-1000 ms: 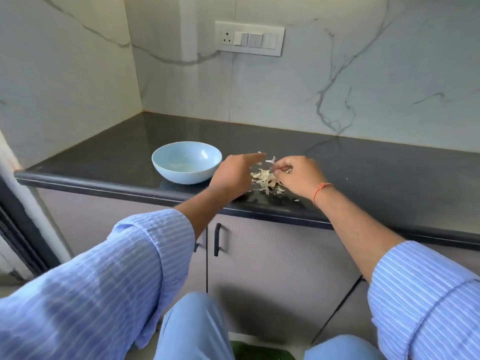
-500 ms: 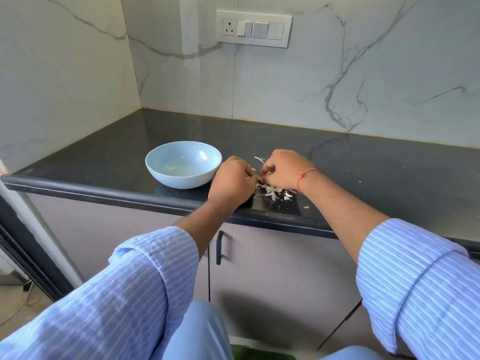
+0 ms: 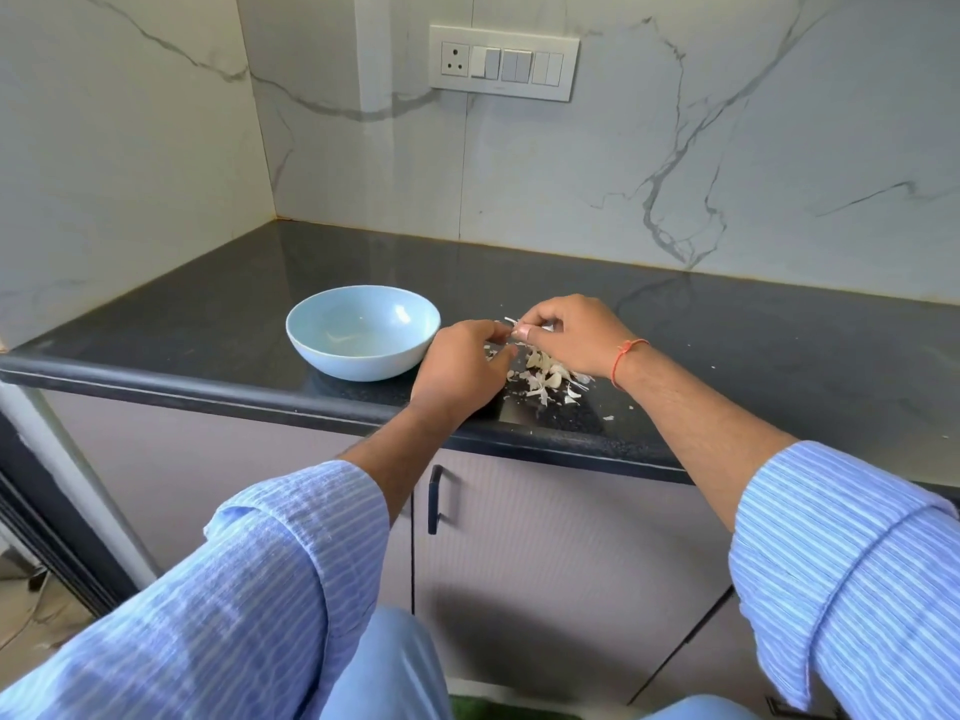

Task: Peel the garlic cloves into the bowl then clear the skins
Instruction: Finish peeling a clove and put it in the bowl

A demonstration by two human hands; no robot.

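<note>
A light blue bowl stands on the black countertop, near its front edge. Pale peeled pieces lie in its bottom. Just right of the bowl is a small heap of garlic cloves and papery skins. My left hand and my right hand meet above that heap. Both pinch a small garlic clove between fingertips, and a thin strip of skin sticks out from it. My right wrist wears a red thread.
Marble walls close off the counter at the left and back, with a switch panel on the back wall. Below the counter edge are cabinet doors with a dark handle. Small skin flakes dot the counter near the front edge.
My hands lifted slightly off the heap and now pull at a clove between them. A second ago my left index finger was pointing out; now it is curled in.
</note>
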